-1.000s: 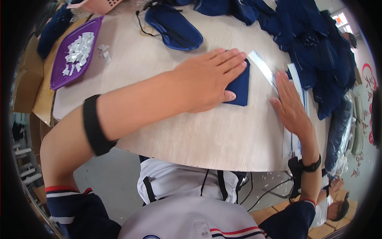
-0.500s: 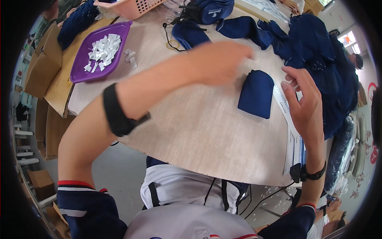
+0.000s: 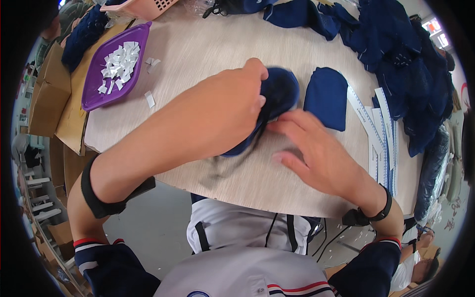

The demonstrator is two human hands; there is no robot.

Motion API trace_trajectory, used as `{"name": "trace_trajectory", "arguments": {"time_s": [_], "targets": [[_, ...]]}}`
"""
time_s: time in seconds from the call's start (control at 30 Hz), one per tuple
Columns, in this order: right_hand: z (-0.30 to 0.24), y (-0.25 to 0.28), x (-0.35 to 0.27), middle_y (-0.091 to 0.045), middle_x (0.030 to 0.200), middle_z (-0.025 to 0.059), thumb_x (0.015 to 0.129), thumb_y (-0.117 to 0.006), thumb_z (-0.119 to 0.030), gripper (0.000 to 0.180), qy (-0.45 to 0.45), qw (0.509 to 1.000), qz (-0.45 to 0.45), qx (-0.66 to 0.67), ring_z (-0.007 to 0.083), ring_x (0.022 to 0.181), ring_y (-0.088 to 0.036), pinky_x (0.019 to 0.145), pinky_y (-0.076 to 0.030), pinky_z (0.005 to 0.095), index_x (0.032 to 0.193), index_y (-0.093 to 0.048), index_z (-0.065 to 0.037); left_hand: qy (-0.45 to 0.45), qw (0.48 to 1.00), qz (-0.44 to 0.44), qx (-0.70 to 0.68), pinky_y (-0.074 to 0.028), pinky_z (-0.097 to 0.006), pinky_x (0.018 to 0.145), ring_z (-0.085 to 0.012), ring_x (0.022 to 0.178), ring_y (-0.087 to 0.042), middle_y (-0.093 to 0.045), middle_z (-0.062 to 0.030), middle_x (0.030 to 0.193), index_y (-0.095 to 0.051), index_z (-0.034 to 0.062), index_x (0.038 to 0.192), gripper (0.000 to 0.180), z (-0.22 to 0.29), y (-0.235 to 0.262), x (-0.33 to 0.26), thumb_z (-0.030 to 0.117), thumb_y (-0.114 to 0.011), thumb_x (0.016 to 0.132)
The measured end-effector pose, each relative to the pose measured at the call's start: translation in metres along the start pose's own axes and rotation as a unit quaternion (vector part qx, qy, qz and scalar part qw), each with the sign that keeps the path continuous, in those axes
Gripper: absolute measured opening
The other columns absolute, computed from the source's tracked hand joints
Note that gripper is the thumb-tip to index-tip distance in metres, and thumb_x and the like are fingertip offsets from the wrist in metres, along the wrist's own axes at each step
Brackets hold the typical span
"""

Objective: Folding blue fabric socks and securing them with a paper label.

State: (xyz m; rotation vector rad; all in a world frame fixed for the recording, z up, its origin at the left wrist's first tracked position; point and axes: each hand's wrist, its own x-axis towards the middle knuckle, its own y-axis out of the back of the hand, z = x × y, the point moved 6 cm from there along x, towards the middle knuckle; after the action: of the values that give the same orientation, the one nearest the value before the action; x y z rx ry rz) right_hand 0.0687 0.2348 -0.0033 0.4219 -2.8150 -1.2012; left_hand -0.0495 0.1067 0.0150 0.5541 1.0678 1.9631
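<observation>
While both bare hands work at the middle of the round wooden table (image 3: 208, 54), count as follows: two hands, one navy fabric piece being handled, one folded navy piece lying apart, one purple tray, one pink basket, one heap of navy cloth, a few white printed strips.

Left hand (image 3: 232, 106): fingers curled shut around the navy fabric piece (image 3: 277, 96), thumb and fingertips pinching its upper rim. Black band on that forearm.

Right hand (image 3: 316, 148): fingers spread and mostly straight, blurred by motion, fingertips touching the lower right edge of the same piece beside the left thumb; no closed grasp visible. Black watch on that wrist.

Navy fabric piece: oval, padded-looking, lifted partly off the table at table centre, long axis running from lower left to upper right, rounded end pointing up and right toward the folded navy piece (image 3: 326, 96). Dark cord (image 3: 222, 166) trailing from its lower end toward the table's near edge, blurred.

Folded navy piece: flat on the table just right of the held one, apart from both hands, rounded end pointing away from the body.

Purple tray (image 3: 94, 96) at far left, filled with small white paper slips (image 3: 118, 64); a few loose slips beside it. Pink basket (image 3: 143, 7) at the top edge. Heap of navy cloth (image 3: 401, 54) at upper right, white printed strips (image 3: 378, 133) along the right rim.
</observation>
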Motion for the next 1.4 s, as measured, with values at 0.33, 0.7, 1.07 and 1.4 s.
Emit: {"name": "trace_trajectory", "arguments": {"time_s": [0.33, 0.7, 1.07, 1.4], "targets": [[0.013, 0.018, 0.014, -0.065, 0.102, 0.0122, 0.088, -0.075, -0.02, 0.024, -0.014, 0.987, 0.13, -0.095, 0.0327, 0.093, -0.065, 0.079, -0.053, 0.0422, 0.103, -0.066, -0.003, -0.04, 0.906, -0.236, -0.35, -0.037, -0.039, 0.12, -0.0296, 0.144, -0.049, -0.058, -0.0229, 0.142, -0.037, -0.0027, 0.144, 0.05, 0.01, -0.034, -0.058, -0.002, -0.05, 0.096], [0.006, 0.002, 0.03, -0.054, 0.07, 0.0099, 0.078, -0.084, -0.019, 0.028, -0.034, 0.984, 0.126, -0.121, 0.0255, 0.062, -0.056, 0.059, -0.044, 0.0388, 0.092, -0.064, -0.005, -0.184, 0.983, 0.012, 0.014, -0.038, -0.045, 0.119, -0.034, 0.145, -0.042, -0.048, -0.0152, 0.154, -0.045, 0.0026, 0.145, 0.064, -0.013, -0.038, -0.035, 0.002, -0.071, 0.086], [0.025, -0.004, 0.014, -0.057, 0.058, -0.0001, 0.08, -0.072, -0.014, 0.015, -0.203, 0.963, -0.156, 0.088, 0.0104, 0.051, -0.056, 0.05, -0.043, 0.0307, 0.086, -0.065, -0.003, -0.177, 0.983, 0.01, 0.041, -0.032, -0.047, 0.122, -0.0376, 0.149, -0.036, -0.039, -0.0172, 0.16, -0.041, 0.001, 0.15, 0.067, 0.015, -0.061, -0.048, 0.0, -0.067, 0.088], [-0.031, -0.104, -0.135, -0.061, 0.085, 0.001, 0.091, -0.078, -0.012, 0.061, -0.096, 0.839, -0.348, 0.408, 0.0113, 0.063, -0.052, 0.061, -0.046, 0.0277, 0.142, -0.046, -0.006, -0.215, 0.976, -0.023, 0.009, -0.024, -0.047, 0.128, -0.0367, 0.152, -0.031, -0.044, -0.0152, 0.155, -0.03, 0.0042, 0.156, 0.067, 0.012, -0.069, -0.028, -0.004, -0.054, 0.094]]}}
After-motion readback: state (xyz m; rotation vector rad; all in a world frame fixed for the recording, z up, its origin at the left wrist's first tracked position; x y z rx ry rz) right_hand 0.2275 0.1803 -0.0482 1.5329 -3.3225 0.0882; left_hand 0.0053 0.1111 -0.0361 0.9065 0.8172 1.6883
